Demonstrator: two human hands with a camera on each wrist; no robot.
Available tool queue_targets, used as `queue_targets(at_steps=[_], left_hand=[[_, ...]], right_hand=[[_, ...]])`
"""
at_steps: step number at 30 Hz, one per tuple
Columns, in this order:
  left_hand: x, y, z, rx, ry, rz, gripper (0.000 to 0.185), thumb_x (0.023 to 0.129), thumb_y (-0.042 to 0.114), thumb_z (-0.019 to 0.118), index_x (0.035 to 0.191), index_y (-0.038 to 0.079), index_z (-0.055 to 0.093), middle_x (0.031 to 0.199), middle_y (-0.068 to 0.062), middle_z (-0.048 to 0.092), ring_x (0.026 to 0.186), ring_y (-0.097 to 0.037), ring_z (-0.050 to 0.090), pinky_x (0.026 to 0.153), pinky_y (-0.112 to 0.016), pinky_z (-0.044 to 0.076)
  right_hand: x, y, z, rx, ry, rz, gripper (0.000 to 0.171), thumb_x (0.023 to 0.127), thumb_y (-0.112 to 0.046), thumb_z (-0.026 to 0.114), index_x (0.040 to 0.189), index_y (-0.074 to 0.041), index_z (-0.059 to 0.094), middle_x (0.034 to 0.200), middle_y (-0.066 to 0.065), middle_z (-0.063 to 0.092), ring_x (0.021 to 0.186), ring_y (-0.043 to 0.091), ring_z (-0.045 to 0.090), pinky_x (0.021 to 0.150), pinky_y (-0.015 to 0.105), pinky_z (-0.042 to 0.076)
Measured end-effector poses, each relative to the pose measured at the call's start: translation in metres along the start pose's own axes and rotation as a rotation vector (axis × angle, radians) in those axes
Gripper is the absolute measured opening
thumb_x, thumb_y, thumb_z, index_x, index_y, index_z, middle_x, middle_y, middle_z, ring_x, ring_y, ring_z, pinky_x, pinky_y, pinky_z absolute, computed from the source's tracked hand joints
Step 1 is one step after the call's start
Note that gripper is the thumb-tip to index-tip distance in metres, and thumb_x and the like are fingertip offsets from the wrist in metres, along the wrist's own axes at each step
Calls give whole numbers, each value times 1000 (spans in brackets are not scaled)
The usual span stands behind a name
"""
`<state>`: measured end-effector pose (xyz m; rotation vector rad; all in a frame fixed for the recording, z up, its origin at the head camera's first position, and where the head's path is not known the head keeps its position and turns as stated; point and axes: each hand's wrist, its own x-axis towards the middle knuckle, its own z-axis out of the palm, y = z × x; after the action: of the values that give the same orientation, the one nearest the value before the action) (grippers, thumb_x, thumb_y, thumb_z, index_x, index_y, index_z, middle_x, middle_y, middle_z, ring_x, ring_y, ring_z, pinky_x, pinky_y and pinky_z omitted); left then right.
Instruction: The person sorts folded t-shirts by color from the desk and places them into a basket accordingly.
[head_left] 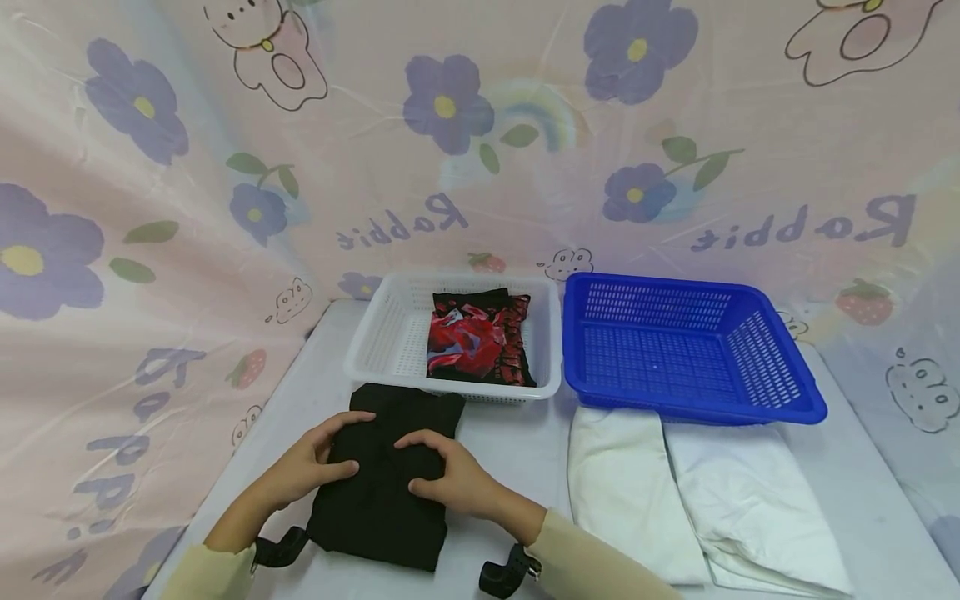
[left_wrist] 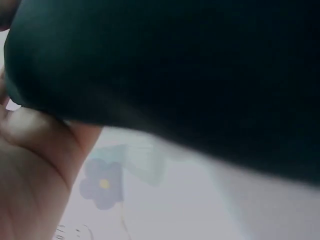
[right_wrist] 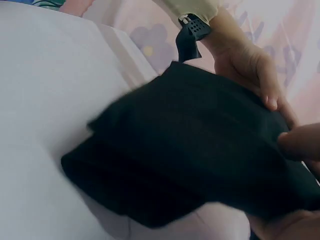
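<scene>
The black cloth [head_left: 390,475] lay folded on the table [head_left: 517,442], just in front of the white basket [head_left: 375,342]. The left hand [head_left: 311,467] and right hand [head_left: 450,479] rested on it with fingers curled lightly over its folds, seemingly pressing them flat; the folding looked nearly finished. One red-and-black cloth [head_left: 476,337] already sat in the white basket. The blue basket [head_left: 690,350], to its right, held nothing, with a white cloth [head_left: 697,492] before it. Nothing blocked the white basket.
</scene>
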<state>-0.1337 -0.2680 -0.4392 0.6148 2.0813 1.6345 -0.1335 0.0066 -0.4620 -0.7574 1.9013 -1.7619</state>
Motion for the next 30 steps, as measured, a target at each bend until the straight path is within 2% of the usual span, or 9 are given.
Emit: queue_targets(at_steps=[5, 10, 14, 23, 27, 30], left_hand=[[2, 18, 4, -42, -3, 76, 58, 94, -2, 55, 146, 1, 29, 126, -14, 54, 105, -16, 66, 80, -39, 58], [6, 40, 10, -80, -10, 157, 58, 93, -6, 54, 145, -1, 29, 128, -4, 54, 107, -16, 64, 81, -39, 57], [15, 55, 14, -48, 33, 170, 60, 92, -5, 57, 145, 2, 30, 129, -2, 51, 108, -13, 62, 82, -35, 57], [49, 81, 17, 16, 119, 172, 64, 91, 1, 63, 146, 10, 33, 137, -14, 40, 110, -12, 59, 84, -30, 56], [67, 95, 15, 21, 143, 165, 66, 89, 2, 65, 146, 13, 33, 139, -14, 40, 111, -13, 58, 84, -30, 55], [81, 104, 12, 27, 154, 174, 67, 89, 3, 66, 146, 15, 33, 142, -13, 38, 113, -14, 57, 85, -29, 55]], right_hand=[[-6, -13, -10, -63, 8, -24, 48, 87, -2, 64, 128, -25, 55, 126, 3, 61, 100, 6, 65, 83, 21, 52], [-11, -32, -19, -91, 31, -54, 48, 89, -4, 64, 131, -25, 53, 126, 3, 60, 105, 11, 65, 85, 22, 52], [-12, -47, -28, -116, 71, -86, 50, 89, -5, 65, 132, -25, 52, 125, 4, 61, 107, 15, 63, 87, 23, 52], [-5, -80, -66, -237, 156, -172, 52, 86, -4, 67, 133, -20, 52, 122, 9, 61, 105, 20, 64, 84, 28, 54], [4, -95, -86, -283, 176, -186, 54, 85, -4, 69, 134, -19, 51, 120, 10, 62, 103, 21, 65, 82, 30, 55], [12, -104, -102, -274, 187, -184, 54, 85, -2, 69, 133, -17, 51, 120, 12, 61, 103, 24, 65, 83, 33, 56]])
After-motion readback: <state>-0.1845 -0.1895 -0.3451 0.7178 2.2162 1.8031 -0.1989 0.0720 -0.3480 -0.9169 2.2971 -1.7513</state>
